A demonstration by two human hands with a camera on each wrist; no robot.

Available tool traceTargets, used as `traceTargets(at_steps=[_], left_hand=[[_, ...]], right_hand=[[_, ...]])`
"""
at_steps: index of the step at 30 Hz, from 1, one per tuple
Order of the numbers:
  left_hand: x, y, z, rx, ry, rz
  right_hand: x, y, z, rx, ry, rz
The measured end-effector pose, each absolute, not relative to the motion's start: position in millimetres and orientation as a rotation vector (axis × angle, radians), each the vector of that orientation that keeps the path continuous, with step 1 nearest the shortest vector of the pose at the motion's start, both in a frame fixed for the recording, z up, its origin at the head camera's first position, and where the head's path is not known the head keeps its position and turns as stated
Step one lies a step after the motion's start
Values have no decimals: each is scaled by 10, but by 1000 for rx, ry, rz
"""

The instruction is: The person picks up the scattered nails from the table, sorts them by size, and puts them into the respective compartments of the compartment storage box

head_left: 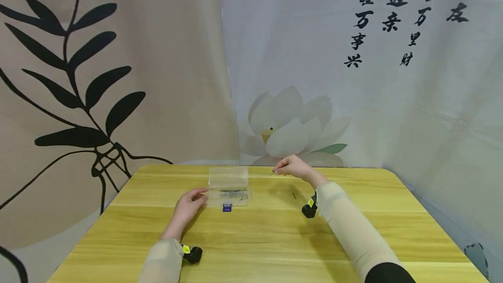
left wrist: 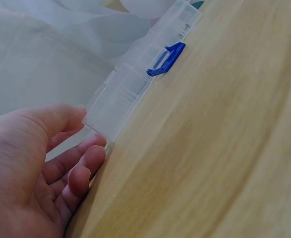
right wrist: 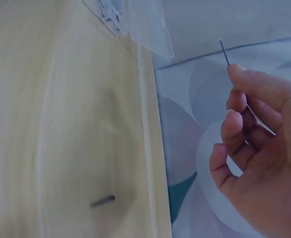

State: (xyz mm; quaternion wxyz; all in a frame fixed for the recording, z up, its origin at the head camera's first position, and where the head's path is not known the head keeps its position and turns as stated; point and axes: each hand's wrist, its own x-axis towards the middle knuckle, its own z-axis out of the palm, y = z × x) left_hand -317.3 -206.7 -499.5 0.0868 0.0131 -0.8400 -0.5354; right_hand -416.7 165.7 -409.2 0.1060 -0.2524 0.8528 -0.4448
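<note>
A clear plastic box (head_left: 217,201) stands on the table with its lid (head_left: 228,177) raised at the back and a blue latch (head_left: 227,207) at its front. Thin dark pieces (head_left: 233,191) lie in its compartments. My left hand (head_left: 188,206) holds the box's left end, thumb and fingertips at its corners. To the right of the box, above the table's far edge, my right hand (head_left: 294,168) pinches a thin metal pin (right wrist: 224,52) between thumb and index finger. Its bare end points up in the right wrist view; the other end is hidden by the fingers.
A short dark rod (head_left: 294,195) lies on the wooden table (head_left: 251,243), below and in front of my right hand. Behind the table's far edge hangs a printed curtain (head_left: 188,77). A black camera (head_left: 309,210) sits at my right wrist, another (head_left: 193,255) at my left.
</note>
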Motion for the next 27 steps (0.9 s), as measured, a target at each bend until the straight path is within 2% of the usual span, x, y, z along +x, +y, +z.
traceTargets(at_steps=[16, 27], left_hand=[[-3178, -2033, -5012, 13, -2484, -1628], [-3193, -2086, -5017, 26, -2498, -1567]], right_hand=[[-4172, 1198, -4331, -796, 2445, -1312], [-4230, 906, -4306, -835, 2449, -1282]])
